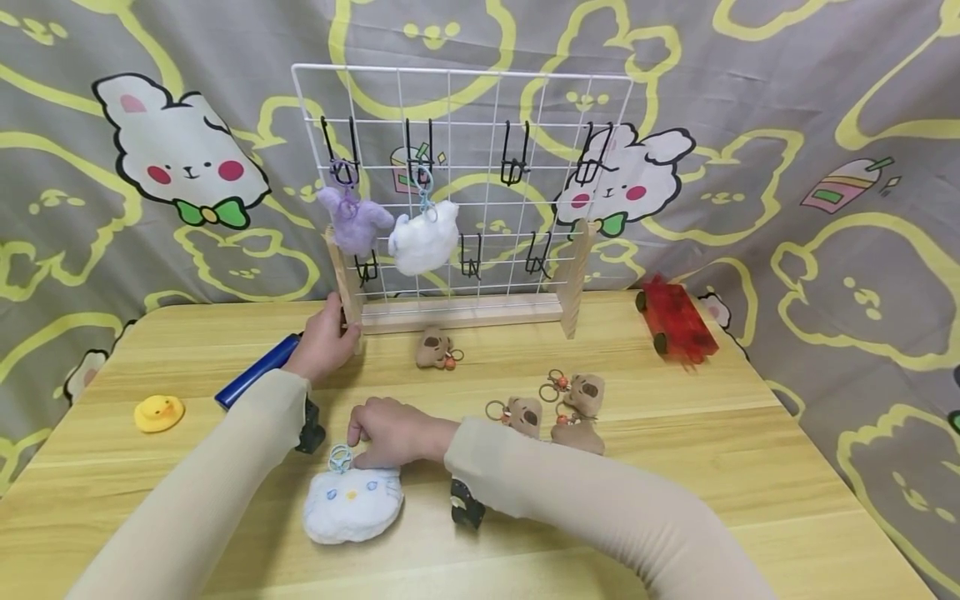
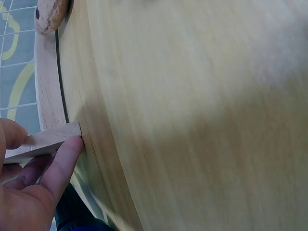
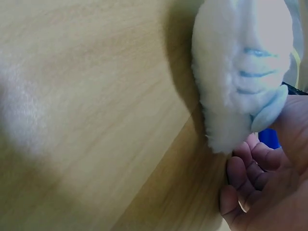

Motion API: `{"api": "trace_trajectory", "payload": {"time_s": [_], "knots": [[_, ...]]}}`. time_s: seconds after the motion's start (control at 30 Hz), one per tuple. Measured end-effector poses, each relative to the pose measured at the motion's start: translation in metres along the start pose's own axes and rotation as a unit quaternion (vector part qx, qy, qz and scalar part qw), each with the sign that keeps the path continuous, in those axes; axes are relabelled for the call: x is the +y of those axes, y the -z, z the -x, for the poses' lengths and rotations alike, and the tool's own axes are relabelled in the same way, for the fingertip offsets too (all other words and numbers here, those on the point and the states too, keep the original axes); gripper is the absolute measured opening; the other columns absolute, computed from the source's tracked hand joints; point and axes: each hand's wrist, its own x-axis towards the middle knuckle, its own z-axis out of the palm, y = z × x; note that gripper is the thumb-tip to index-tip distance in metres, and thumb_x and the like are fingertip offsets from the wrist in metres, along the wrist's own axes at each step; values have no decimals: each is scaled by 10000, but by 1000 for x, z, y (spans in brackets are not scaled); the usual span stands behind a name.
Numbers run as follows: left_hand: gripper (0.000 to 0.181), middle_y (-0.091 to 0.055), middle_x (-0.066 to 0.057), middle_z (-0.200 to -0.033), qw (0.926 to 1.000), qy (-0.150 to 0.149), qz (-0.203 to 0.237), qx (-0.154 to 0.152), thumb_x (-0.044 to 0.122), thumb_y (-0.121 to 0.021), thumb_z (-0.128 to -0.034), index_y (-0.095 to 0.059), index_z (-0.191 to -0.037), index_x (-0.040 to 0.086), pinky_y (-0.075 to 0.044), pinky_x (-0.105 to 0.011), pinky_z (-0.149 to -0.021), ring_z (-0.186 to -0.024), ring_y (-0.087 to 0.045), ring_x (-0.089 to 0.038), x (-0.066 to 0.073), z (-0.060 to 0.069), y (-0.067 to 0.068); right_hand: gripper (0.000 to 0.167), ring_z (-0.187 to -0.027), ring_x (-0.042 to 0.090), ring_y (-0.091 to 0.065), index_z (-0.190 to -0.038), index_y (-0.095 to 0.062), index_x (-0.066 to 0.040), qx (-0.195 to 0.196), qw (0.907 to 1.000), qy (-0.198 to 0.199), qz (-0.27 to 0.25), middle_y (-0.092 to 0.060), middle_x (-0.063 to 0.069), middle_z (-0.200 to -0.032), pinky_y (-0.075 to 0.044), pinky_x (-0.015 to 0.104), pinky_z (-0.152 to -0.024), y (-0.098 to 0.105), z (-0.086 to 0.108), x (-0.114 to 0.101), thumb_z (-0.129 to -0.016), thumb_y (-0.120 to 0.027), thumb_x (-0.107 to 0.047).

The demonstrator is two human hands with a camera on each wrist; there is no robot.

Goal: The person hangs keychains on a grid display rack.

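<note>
My left hand (image 1: pixel 324 343) grips the left wooden end post (image 2: pixel 48 139) of a white wire grid rack (image 1: pixel 448 171), thumb on one side and fingers on the other. Close to me lies a white plush cat-head keychain (image 1: pixel 352 504) with blue eyes, a yellow nose and a light blue ring (image 1: pixel 341 457). My right hand (image 1: pixel 396 432) is just behind it, thumb by its top edge and fingers loosely curled. In the right wrist view the white plush (image 3: pixel 240 72) stands beside the thumb, its light blue bow against the hand. Nothing shows pinched between those fingers.
A purple plush keychain (image 1: pixel 356 223) and a white one (image 1: pixel 426 239) hang from black hooks. Brown bear keychains (image 1: pixel 433 348) lie on the table (image 1: pixel 750 467). Around them are a yellow duck (image 1: pixel 159 413), a blue tube-like object (image 1: pixel 258 371) and a red toy car (image 1: pixel 677 321).
</note>
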Motion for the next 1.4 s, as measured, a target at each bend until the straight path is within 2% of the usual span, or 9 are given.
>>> {"api": "trace_trajectory", "payload": {"time_s": [0.2,0.33,0.53,0.63,0.77,1.0,1.1,1.23,1.4], "knots": [[555,-443,-412,-1496,9999,55,40,-80,74,-459,-1080,-218,-1546,-108,-550,-592,-1044,-1356,-543,-523,1,0,1,310,-857,25,-500,-1194,-675,-127,-114,9990,222,-364,-588,-55,-961,-425,115,-761,2,-4,3,-920,-792,-211],[557,-446,-413,-1489,9999,76,30,-105,77,-450,-1080,-210,-1548,-107,-559,-595,-1025,-1351,-544,-532,-1,-1,2,337,-865,32,-507,-1238,-675,-130,-145,9979,326,-545,-598,-45,-984,-421,121,-763,3,-5,3,-952,-762,-285],[543,-446,-410,-1492,9999,-55,99,-45,61,-444,-1074,-225,-1542,-103,-557,-598,-1014,-1355,-541,-536,-1,-1,1,329,-905,71,-544,-1090,-664,-228,60,9997,-29,256,-601,-86,-990,-449,182,-733,0,-4,-6,-906,-799,-465],[540,-449,-408,-1491,9999,-76,111,-20,55,-449,-1072,-232,-1540,-102,-561,-590,-1000,-1347,-549,-531,0,-1,1,297,-938,77,-571,-1027,-680,-237,95,9976,-133,666,-639,-107,-1009,-476,195,-753,-2,-4,-9,-897,-810,-471],[538,-453,-407,-1487,9999,-83,68,0,53,-451,-1069,-235,-1535,-109,-563,-586,-999,-1335,-559,-526,-1,-2,0,280,-900,66,-583,-1004,-696,-209,63,9971,-104,746,-662,-106,-972,-480,183,-728,-2,-5,-11,-900,-815,-441],[535,-456,-405,-1485,9999,-101,81,0,54,-462,-1069,-242,-1529,-109,-552,-598,-1027,-1339,-554,-519,-4,-3,0,238,-741,33,-524,-1004,-590,-147,-26,9993,265,-251,-545,-94,-809,-428,133,-659,0,-4,-6,-936,-801,-234],[536,-454,-407,-1490,9999,-65,74,24,53,-467,-1068,-244,-1528,-111,-553,-596,-1026,-1339,-556,-517,-4,-2,-1,170,-725,3,-527,-1026,-638,-119,-18,9964,492,-689,-598,-76,-816,-450,110,-668,2,-3,-1,-951,-780,-176],[548,-448,-404,-1497,10000,-16,90,-11,69,-458,-1078,-229,-1546,-99,-561,-589,-1010,-1338,-558,-518,-2,-1,0,119,-693,-43,-561,-1059,-716,-53,-10,9887,785,-1275,-745,21,-867,-492,87,-695,4,-1,9,-967,-754,-118],[550,-449,-406,-1493,10000,-39,83,-30,73,-457,-1078,-226,-1545,-103,-569,-579,-994,-1332,-563,-517,-3,-1,0,124,-690,-48,-609,-1071,-747,2,-20,9769,750,-2003,-801,130,-936,-535,100,-716,3,3,20,-964,-738,-58]]}}
